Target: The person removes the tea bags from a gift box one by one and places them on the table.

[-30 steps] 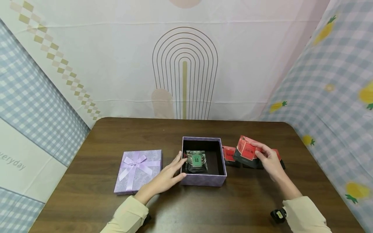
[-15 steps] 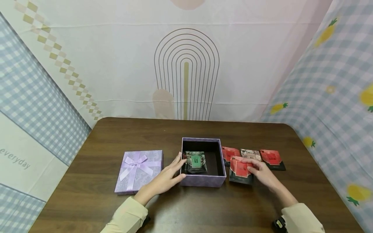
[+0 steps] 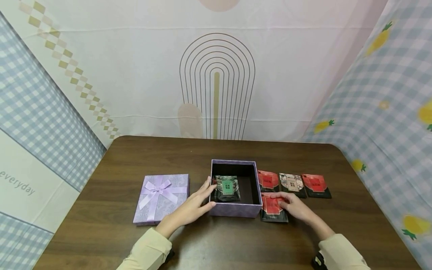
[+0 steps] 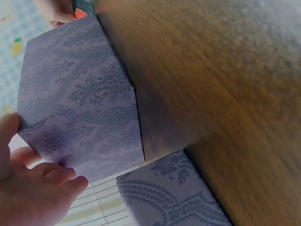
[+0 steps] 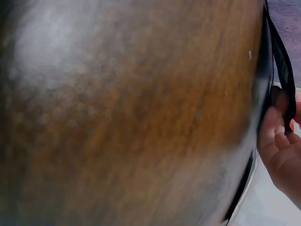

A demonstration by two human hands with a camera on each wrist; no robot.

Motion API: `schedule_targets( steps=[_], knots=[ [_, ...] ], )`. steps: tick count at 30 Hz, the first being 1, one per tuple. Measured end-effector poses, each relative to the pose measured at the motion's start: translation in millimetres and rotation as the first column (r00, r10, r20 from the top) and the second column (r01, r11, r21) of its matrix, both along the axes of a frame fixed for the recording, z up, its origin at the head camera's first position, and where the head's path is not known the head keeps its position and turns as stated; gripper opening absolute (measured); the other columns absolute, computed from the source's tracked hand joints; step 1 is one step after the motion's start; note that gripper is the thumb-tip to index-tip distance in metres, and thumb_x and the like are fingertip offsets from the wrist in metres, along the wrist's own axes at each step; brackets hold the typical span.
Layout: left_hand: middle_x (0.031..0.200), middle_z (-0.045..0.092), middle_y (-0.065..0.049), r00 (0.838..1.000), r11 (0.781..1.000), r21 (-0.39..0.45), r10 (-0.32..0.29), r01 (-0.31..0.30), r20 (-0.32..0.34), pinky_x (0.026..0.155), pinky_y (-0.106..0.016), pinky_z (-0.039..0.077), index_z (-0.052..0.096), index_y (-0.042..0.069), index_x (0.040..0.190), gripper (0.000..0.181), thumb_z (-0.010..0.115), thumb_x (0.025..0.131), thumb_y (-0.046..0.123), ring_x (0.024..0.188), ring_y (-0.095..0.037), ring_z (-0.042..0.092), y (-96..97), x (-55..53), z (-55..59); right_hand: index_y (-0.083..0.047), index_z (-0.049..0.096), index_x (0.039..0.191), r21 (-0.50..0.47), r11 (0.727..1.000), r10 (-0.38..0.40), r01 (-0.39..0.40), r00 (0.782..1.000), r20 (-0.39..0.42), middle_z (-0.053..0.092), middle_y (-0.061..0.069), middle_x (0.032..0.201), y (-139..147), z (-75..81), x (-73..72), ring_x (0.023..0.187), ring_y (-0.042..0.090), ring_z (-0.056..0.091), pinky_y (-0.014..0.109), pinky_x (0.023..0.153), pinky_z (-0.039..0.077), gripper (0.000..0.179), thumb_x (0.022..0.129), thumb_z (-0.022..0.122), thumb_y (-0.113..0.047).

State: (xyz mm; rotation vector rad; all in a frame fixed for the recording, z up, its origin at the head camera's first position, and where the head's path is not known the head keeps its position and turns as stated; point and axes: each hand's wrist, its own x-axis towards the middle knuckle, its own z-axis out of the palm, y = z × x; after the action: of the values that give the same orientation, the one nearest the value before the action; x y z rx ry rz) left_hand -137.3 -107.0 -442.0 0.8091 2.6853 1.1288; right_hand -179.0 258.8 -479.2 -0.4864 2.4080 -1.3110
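My right hand (image 3: 296, 207) pinches a red-and-black tea sachet (image 3: 271, 214) low beside the right wall of an uncovered purple gift box (image 3: 236, 210). In the right wrist view only the sachet's dark edge (image 5: 282, 61) shows, held by the fingertips. My left hand (image 3: 193, 205) rests along the box's left side with its fingers extended; the left wrist view has these fingers touching the patterned wall. Inside the box, on its left, lies a green-labelled black sachet (image 3: 227, 188), with a bit of red peeking out beside it.
Behind my right hand, a red sachet (image 3: 268, 180), a pale patterned sachet (image 3: 292, 184) and another red sachet (image 3: 316, 185) lie in a row on the wooden table (image 3: 243, 243). The box's lilac lid (image 3: 173, 183) with a ribbon bow lies at the left.
My right hand has brought the red sachet left and toward me, from above the row down beside the box, uncovering the pale sachet. The left hand stays put.
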Motion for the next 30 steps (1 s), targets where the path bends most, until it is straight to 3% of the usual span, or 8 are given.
schedule_targets(
  steps=[8, 14, 18, 22, 26, 30],
  knots=[
    [0.15, 0.009, -0.019, 1.0, 1.0, 0.001, 0.0, 0.0, -0.006, 0.105, -0.048, 0.025, 0.033, 0.0, 0.14, 0.056, 0.05, 0.094, 0.027, 0.135, -0.03, 0.019, 0.3, 0.0, -0.2, 0.005, 0.058, 0.116, 0.071, 0.997, -0.024, 0.03, 0.996, -0.09, 0.06, 0.01, 0.089, -5.5, -0.9, 4.8, 0.061, 0.003, 0.044, 0.022, 0.055, 0.04, 0.03, 0.087, 0.049, 0.007],
    [0.149, 0.01, -0.02, 1.0, 1.0, 0.002, 0.001, -0.001, -0.015, 0.105, -0.048, 0.025, 0.034, 0.0, 0.14, 0.056, 0.052, 0.093, 0.025, 0.135, -0.03, 0.02, 0.3, 0.0, 0.5, 0.002, 0.062, 0.111, 0.134, 0.989, -0.031, 0.064, 0.971, -0.238, 0.063, 0.013, 0.098, -10.6, -0.1, 9.7, 0.069, 0.003, 0.046, 0.022, 0.059, 0.039, 0.027, 0.086, 0.054, 0.006],
    [0.149, 0.011, -0.021, 1.0, 1.0, 0.002, 0.004, -0.004, -0.012, 0.106, -0.046, 0.024, 0.034, 0.001, 0.14, 0.056, 0.052, 0.093, 0.024, 0.135, -0.03, 0.019, 0.2, 0.1, 1.6, -0.001, 0.065, 0.106, 0.188, 0.978, -0.015, 0.088, 0.932, -0.361, 0.062, 0.008, 0.093, -12.4, -1.4, 13.0, 0.078, 0.012, 0.05, 0.028, 0.066, 0.042, 0.026, 0.082, 0.06, 0.006],
    [0.149, 0.011, -0.021, 1.0, 1.0, -0.001, 0.003, -0.003, -0.01, 0.106, -0.047, 0.024, 0.033, 0.001, 0.14, 0.056, 0.052, 0.093, 0.024, 0.135, -0.03, 0.019, 0.4, 0.3, 2.6, -0.005, 0.067, 0.102, 0.255, 0.957, -0.016, 0.139, 0.902, -0.43, 0.06, 0.011, 0.098, -13.7, -3.4, 17.1, 0.092, 0.026, 0.05, 0.039, 0.075, 0.038, 0.025, 0.08, 0.062, 0.004],
    [0.149, 0.01, -0.021, 1.0, 1.0, -0.002, 0.003, -0.003, -0.008, 0.106, -0.047, 0.024, 0.033, 0.001, 0.14, 0.056, 0.052, 0.093, 0.024, 0.135, -0.03, 0.019, 0.5, 0.6, 3.0, -0.005, 0.067, 0.102, 0.276, 0.944, -0.045, 0.181, 0.899, -0.435, 0.054, 0.02, 0.109, -13.7, -5.2, 19.9, 0.101, 0.036, 0.042, 0.047, 0.079, 0.033, 0.025, 0.08, 0.061, 0.004],
    [0.149, 0.011, -0.022, 1.0, 1.0, -0.002, 0.002, -0.002, -0.01, 0.106, -0.047, 0.024, 0.033, 0.001, 0.14, 0.055, 0.052, 0.093, 0.025, 0.135, -0.03, 0.019, 0.3, 0.7, 2.8, -0.003, 0.067, 0.101, 0.239, 0.952, -0.068, 0.19, 0.895, -0.44, 0.05, 0.025, 0.115, -14.2, -5.8, 20.2, 0.106, 0.041, 0.038, 0.054, 0.082, 0.031, 0.024, 0.08, 0.061, 0.005]
  ],
)
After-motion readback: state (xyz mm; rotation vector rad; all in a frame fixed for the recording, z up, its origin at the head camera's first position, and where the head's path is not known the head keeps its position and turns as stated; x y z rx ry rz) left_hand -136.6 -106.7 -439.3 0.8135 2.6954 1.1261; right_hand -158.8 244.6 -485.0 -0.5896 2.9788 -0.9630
